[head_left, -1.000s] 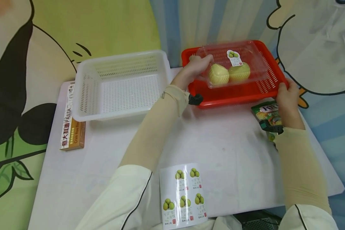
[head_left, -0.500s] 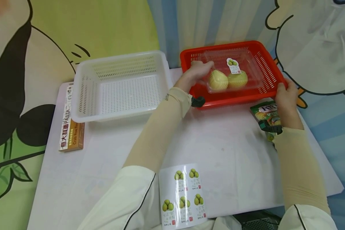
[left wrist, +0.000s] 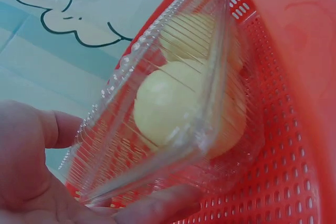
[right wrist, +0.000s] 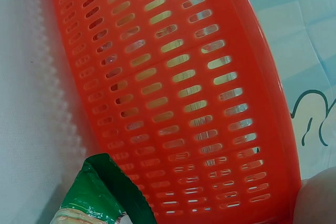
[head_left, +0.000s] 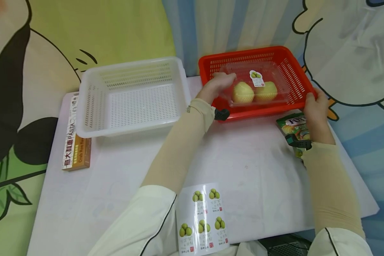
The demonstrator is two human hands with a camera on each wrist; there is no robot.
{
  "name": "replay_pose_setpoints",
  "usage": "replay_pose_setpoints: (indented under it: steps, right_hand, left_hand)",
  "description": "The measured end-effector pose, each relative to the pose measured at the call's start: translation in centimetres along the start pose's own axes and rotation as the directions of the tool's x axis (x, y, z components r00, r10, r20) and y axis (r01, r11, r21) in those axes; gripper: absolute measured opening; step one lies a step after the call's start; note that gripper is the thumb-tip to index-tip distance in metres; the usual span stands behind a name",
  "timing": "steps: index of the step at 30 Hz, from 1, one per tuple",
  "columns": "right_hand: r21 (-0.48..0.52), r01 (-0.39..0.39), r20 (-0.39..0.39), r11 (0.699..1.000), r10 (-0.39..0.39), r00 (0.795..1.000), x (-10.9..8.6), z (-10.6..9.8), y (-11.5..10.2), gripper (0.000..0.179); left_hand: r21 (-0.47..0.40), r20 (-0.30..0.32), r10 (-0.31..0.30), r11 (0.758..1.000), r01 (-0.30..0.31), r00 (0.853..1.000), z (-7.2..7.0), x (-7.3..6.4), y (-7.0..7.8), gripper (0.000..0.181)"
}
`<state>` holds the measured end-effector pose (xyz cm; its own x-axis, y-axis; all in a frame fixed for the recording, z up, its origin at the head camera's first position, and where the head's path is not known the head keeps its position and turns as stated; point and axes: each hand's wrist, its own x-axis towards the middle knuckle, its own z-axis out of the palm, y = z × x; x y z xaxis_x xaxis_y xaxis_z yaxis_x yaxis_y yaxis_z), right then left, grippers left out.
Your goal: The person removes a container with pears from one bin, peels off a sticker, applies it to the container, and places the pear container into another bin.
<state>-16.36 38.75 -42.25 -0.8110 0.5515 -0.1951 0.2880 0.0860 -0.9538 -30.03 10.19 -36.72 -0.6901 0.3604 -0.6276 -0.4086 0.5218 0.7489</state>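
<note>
A clear plastic clamshell box (head_left: pixel 283 89) holds two pale yellow-green round fruits (head_left: pixel 266 91) and has a fruit label (head_left: pixel 257 78) on its lid. It sits inside the red slotted basket (head_left: pixel 243 115), tilted in the left wrist view. My left hand (head_left: pixel 220 85) grips the box's left end, thumb on one side and fingers beneath (left wrist: pixel 163 203). With my right hand (head_left: pixel 316 110) I hold the basket's front right corner; only a bit of that hand (right wrist: pixel 317 203) shows in the right wrist view.
A white slotted basket (head_left: pixel 140 105) stands left of the red one, a pasta box (head_left: pixel 76 153) beside it. Under my right wrist lies a green packet (head_left: pixel 296 126). A sheet of fruit stickers (head_left: pixel 203 220) lies at the table's front edge.
The clamshell box has come down lower into the red basket, with my left hand on it. My right hand stays at the basket's corner.
</note>
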Motion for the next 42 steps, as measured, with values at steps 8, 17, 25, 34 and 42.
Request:
replay_pose_setpoints:
  steps: [8, 17, 25, 34, 42]
  right_hand:
    - [-0.028, -0.033, 0.005, 0.999, 0.034, 0.999, -0.4, -0.1, 0.5, 0.056]
    - [-0.023, -0.019, 0.008, 1.0, 0.019, 1.0, -0.6, -0.3, 0.6, 0.055]
    - [-0.025, 0.002, 0.022, 1.0, -0.001, 1.0, -0.6, -0.2, 0.3, 0.056]
    - [-0.033, -0.007, 0.022, 0.999, 0.008, 1.0, -0.5, -0.2, 0.0, 0.057]
    - [-0.092, 0.027, -0.003, 0.995, -0.028, 1.0, -0.2, 0.1, 0.0, 0.054]
  left_hand:
    - [0.097, -0.02, 0.027, 0.995, -0.025, 0.999, 0.7, 1.1, -0.6, 0.065]
    - [0.073, -0.038, -0.011, 0.997, 0.014, 0.999, 1.1, 1.6, -0.5, 0.08]
    - [0.115, -0.042, -0.001, 0.993, 0.006, 0.999, 1.2, 1.6, -0.7, 0.082]
    - [0.156, -0.055, 0.003, 0.988, 0.006, 0.998, 1.1, 1.5, -0.7, 0.082]
    - [0.201, -0.064, 0.004, 0.98, 0.009, 0.998, 0.9, 1.4, -0.7, 0.081]
